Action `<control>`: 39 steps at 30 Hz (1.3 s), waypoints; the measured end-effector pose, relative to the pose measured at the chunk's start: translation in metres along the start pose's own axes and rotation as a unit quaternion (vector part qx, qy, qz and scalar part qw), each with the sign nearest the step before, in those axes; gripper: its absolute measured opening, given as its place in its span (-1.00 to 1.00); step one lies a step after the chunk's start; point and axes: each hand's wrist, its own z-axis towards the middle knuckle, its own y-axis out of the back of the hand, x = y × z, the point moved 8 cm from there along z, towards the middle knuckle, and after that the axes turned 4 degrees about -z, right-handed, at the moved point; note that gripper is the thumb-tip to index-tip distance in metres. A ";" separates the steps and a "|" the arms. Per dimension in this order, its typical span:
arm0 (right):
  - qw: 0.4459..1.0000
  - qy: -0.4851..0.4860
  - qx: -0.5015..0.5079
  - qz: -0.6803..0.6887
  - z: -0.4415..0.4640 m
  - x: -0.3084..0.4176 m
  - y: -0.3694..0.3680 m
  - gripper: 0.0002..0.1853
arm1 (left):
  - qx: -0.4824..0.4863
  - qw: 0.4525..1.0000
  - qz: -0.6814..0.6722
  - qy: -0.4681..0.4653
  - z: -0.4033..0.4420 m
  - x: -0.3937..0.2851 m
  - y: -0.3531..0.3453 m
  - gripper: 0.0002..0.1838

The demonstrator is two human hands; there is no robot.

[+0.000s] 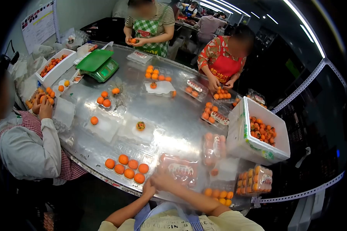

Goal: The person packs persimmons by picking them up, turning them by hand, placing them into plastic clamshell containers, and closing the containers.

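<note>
My left hand [149, 189] is at the table's near edge, its fingers partly hidden behind my right hand. Blurred by motion, my right hand [162, 181] reaches leftward across my body and overlaps the left. What either one holds, if anything, cannot be made out. Just left of them lies an open clear plastic tray [153, 158] with several orange persimmons [129, 173] in rows. A lidded pack of persimmons [177, 169] with a white and red label is right beyond my right hand. Near my right forearm is another group of persimmons [219, 193].
A metal table [173, 123] carries trays and packs. At right are a white foam box [239, 127] of persimmons and stacked packs [254, 180]. A green scale [100, 67] stands far left. Co-workers handle fruit at the left [31, 142], back [152, 27] and right [227, 57].
</note>
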 end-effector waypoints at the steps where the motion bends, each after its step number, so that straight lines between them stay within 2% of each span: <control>1: 1.000 -0.002 0.003 0.007 0.000 0.001 -0.003 -0.73 | 0.000 1.000 0.001 0.027 -0.010 -0.019 0.000 -0.50; 4: 1.000 -0.007 0.001 0.015 -0.001 0.004 -0.005 -0.68 | 0.000 0.997 0.034 0.065 -0.030 -0.059 -0.001 -0.46; 7: 1.000 -0.007 -0.022 -0.001 -0.004 0.006 0.005 -0.72 | -0.007 0.998 0.041 0.042 -0.021 -0.047 0.001 -0.45; 11: 0.998 -0.020 -0.059 -0.011 -0.008 0.009 0.002 -0.79 | -0.013 0.998 0.057 0.010 -0.013 -0.034 0.005 -0.54; 16: 0.995 -0.042 -0.088 -0.024 -0.008 0.012 -0.001 -0.83 | -0.044 0.998 0.048 -0.009 -0.026 -0.060 0.003 -0.67; 17: 0.994 -0.047 -0.095 -0.030 -0.008 0.012 0.001 -0.82 | -0.047 0.997 0.051 -0.040 -0.027 -0.063 0.004 -0.67; 20: 0.993 -0.055 -0.103 -0.021 -0.007 0.012 0.000 -0.82 | -0.049 0.998 0.045 -0.017 -0.032 -0.073 0.002 -0.69; 31: 0.986 -0.084 -0.141 -0.036 -0.005 0.014 -0.002 -0.85 | -0.048 0.983 0.163 -0.065 -0.033 -0.087 0.001 -0.59; 39: 0.987 -0.085 -0.133 -0.041 -0.005 0.014 0.001 -0.86 | -0.047 0.980 0.186 -0.055 -0.038 -0.094 0.001 -0.55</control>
